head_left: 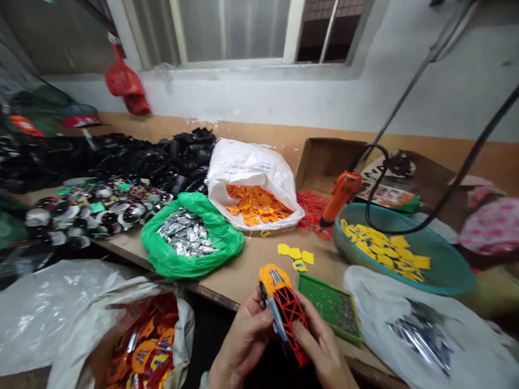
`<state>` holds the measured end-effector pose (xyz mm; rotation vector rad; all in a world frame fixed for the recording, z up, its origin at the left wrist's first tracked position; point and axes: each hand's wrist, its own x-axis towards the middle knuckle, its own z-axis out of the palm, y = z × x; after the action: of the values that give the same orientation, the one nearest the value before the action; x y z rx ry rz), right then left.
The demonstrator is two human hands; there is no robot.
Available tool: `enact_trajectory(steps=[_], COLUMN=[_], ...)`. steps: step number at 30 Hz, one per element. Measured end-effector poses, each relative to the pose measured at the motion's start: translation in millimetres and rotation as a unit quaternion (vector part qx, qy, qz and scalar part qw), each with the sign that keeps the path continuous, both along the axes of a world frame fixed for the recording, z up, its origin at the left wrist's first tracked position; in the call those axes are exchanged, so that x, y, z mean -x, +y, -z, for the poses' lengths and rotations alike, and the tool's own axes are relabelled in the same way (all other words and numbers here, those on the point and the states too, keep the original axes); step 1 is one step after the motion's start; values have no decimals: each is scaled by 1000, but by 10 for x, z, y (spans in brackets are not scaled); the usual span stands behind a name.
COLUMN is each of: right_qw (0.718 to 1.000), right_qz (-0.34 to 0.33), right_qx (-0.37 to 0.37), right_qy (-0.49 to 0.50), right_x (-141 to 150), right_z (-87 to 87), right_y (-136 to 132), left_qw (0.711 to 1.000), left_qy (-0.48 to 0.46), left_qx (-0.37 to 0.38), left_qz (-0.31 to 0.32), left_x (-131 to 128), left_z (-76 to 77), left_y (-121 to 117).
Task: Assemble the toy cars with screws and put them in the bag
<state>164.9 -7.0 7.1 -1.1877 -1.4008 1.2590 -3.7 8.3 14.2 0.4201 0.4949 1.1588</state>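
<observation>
A toy car (pixel 275 278) with an orange front and a red lattice frame is held between both hands near the table's front edge. Its orange end points away from me. My left hand (pixel 245 335) grips the car's left side, thumb along the edge. On the other side, my right hand (pixel 322 343) is closed on it with the thumb on the red lattice. The underside is hidden. Just beyond the car lie several small yellow pieces (pixel 295 253). To its right is a green tray (pixel 324 300) with small metal parts, probably screws.
An orange electric screwdriver (pixel 343 194) hangs over a teal basin (pixel 450 265) of yellow pieces. Behind are a green bag (pixel 152 251) of silver parts and a white sack (pixel 255 159) of orange parts. Another bag (pixel 184 329) stands lower left, a plastic bag (pixel 377 286) right.
</observation>
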Motion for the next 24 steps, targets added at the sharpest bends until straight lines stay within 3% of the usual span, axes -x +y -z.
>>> enact_trajectory(steps=[3,5,8,11,13,16,21,24], right_qw=[998,992,981,980,972,935,891,866], right_qz=[-18,-54,-94,-60,-82,-188,-245,-250], right_qx=[-26,-69,-112,-150,-188,-238,-262,-263], right_qy=[-48,-92,-127,-117,-112,-183,-278,-343], right_x=[42,83,191,422,685,1221,2150,2481], right_z=[95,60,-112,-317,-419,-476,-320,-194], right_y=[134,270,547,918,1173,1495,1896,2087], left_qw=[999,994,978,976,978,978,978,981], left_qy=[18,63,106,97,100,123,132,107], left_qx=[-25,-28,4,30,24,5,-11,-37], left_qz=[-30,-90,-179,-191,-180,-166,-159,-156], left_x=[-16,3,69,139,164,169,165,131], left_z=[-2,37,130,215,263,341,460,479], left_y=[7,26,75,128,151,164,196,235])
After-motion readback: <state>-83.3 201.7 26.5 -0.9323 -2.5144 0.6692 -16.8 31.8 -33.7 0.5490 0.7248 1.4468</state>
